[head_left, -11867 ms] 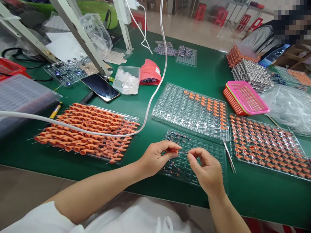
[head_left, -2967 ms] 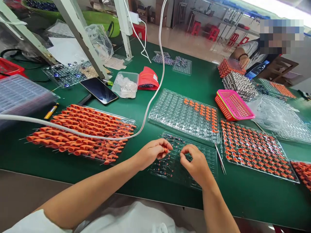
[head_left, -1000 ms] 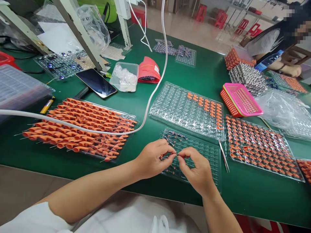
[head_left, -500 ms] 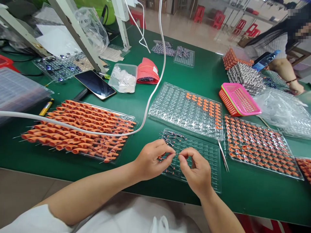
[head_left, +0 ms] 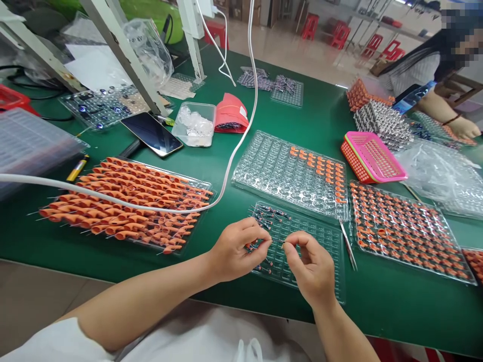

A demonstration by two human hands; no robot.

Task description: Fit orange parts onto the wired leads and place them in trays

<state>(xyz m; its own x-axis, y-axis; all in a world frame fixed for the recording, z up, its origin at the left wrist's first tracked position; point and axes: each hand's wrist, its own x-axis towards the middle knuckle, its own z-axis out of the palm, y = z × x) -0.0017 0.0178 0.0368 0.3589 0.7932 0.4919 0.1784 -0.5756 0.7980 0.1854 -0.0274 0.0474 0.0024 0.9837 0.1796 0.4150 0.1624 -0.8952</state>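
My left hand [head_left: 239, 249] is closed in a pinch above the near clear tray, its fingertips on something too small to make out. Opposite it, my right hand [head_left: 311, 264] pinches too, a tiny dark tip showing at its fingers. A small gap separates the two sets of fingertips. Beneath them lies the near clear plastic tray [head_left: 328, 251], with several small dark wired parts [head_left: 269, 215] on its left side, partly hidden by my left hand. Behind it sits a larger clear tray [head_left: 264, 161] with orange pieces [head_left: 320, 166] in its right part.
Tweezers [head_left: 347, 245] lie right of the near tray. Orange tubular pieces [head_left: 124, 201] fill a tray at left, crossed by a white cable [head_left: 230, 176]. A filled tray [head_left: 407, 231] and pink basket [head_left: 379, 156] stand at right. A co-worker's hand [head_left: 465, 129] is at far right.
My right hand has moved slightly right, widening the gap between my fingertips. My left hand stays nearly in place. The co-worker's hand has shifted to the right.
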